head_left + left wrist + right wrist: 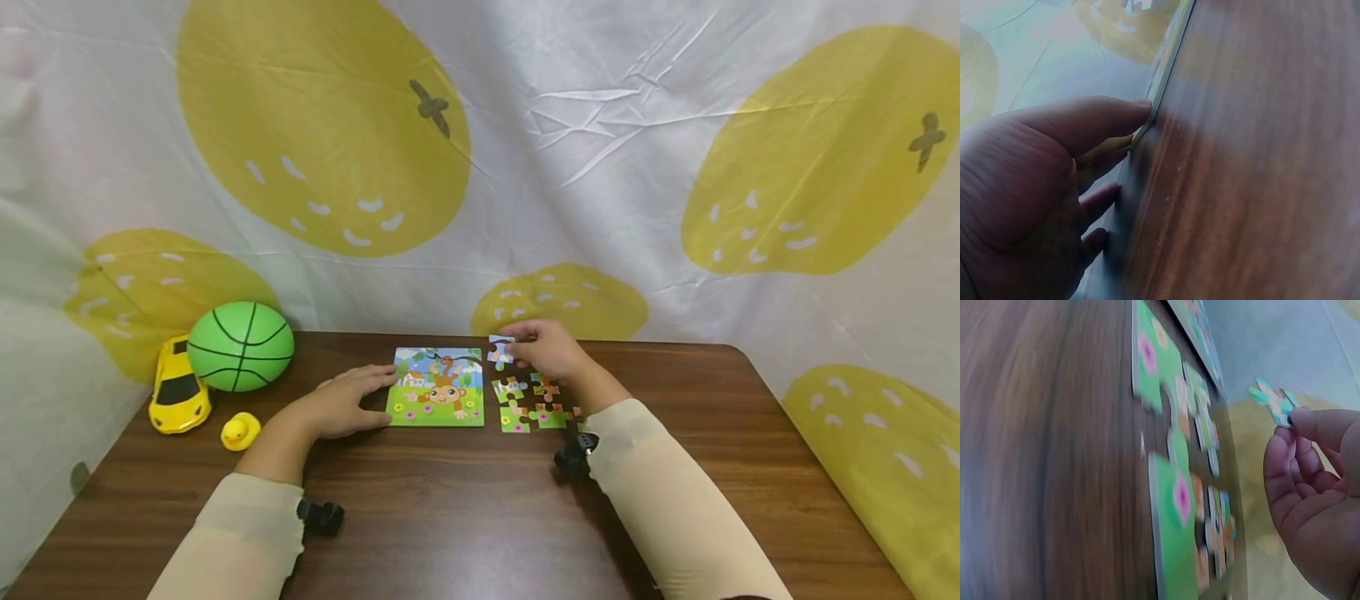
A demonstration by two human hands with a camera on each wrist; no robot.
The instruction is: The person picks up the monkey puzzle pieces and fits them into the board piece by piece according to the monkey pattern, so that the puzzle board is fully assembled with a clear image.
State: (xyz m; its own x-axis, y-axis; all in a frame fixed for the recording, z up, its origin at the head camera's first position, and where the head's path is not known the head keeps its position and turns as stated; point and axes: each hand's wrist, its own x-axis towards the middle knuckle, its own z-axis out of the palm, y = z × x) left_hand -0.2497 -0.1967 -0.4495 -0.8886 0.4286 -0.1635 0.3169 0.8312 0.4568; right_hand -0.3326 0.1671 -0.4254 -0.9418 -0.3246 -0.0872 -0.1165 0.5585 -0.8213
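A square picture board [468,412] showing a cartoon monkey lies flat on the table. My left hand [347,404] rests at its left side, with the thumb and fingers spread and touching its edge. In the left wrist view, the thumb [1116,115] meets the board's edge. My right hand [551,348] pinches a blue jigsaw piece [500,353] between thumb and fingers, just beyond the board's upper right corner. The right wrist view shows this piece raised above the table. Several loose jigsaw pieces [515,418] lie right of the board, below my right hand.
On the left of the wooden table [450,517] are a green ball [242,346], a yellow toy car [180,392] and a yellow rubber duck [239,432]. A white cloth [585,192] with yellow fruit prints hangs behind the table's far edge.
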